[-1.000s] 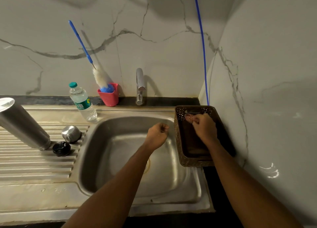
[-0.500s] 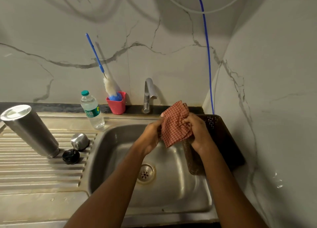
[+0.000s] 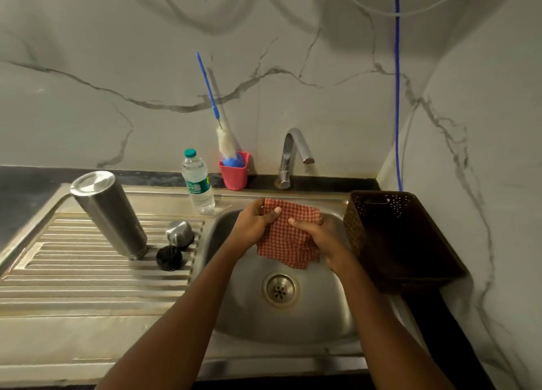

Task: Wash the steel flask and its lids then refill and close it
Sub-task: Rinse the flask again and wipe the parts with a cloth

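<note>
On your left, the ribbed drainboard (image 3: 73, 275) runs from the left edge of the view to the basin's rim. A strip of dark surface (image 3: 20, 190) lies beyond its far edge. The steel flask (image 3: 108, 213) stands mouth-down on the ribs toward the far side, flat base up. Just right of its mouth lie the two lids, the steel cap (image 3: 179, 232) farther from you and the black inner lid (image 3: 168, 257) nearer. They are touching or very nearly so, close to the drainboard's right edge. All three things sit on the far half of the ribs, well apart from the near edge.

A plastic water bottle (image 3: 198, 184) stands upright on the rim at the basin's far-left corner. Behind it, against the marble wall, a pink cup (image 3: 234, 174) holds a bottle brush (image 3: 226, 143) whose blue handle leans left. The tap (image 3: 293, 152) rises from the far ledge with its spout turned right.

Your hands meet over the far half of the sink basin (image 3: 240, 316). Your left hand (image 3: 253, 224) grips the left edge of a red-checked cloth (image 3: 289, 240), thumb on top and fingers curled beneath. Your right hand (image 3: 321, 238) holds the cloth's right side the same way. The cloth's lower edge hangs short of the drain (image 3: 281, 290), which lies nearer you.

Your right hand is just beside the left wall of a brown perforated basket (image 3: 355, 231), which stands along the basin's right rim. The right wall runs close along the basket's other side. A blue cord (image 3: 396, 96) drops down the far corner behind it.
</note>
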